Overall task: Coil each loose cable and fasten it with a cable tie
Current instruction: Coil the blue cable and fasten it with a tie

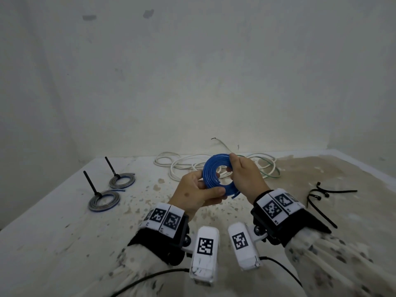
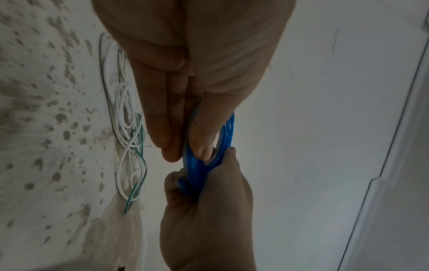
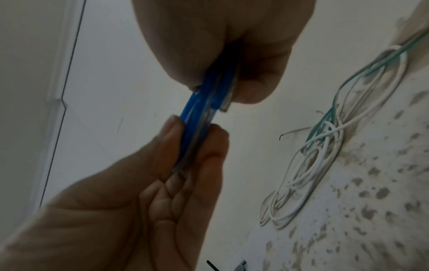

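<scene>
Above the table I hold a flat blue cable coil upright between both hands. My left hand pinches its lower left rim, thumb in front and fingers behind. On the upper right rim, my right hand grips with curled fingers. A short loose end sticks out at the bottom. The left wrist view has the coil edge-on between my left hand and my right hand. From the right wrist, the coil runs between my right hand and my left hand.
Loose white cables tangled with a green cable lie behind the hands. Two tied grey-blue coils with upright black tie tails sit at the left. Spare black cable ties lie at the right. A wall rises behind the table.
</scene>
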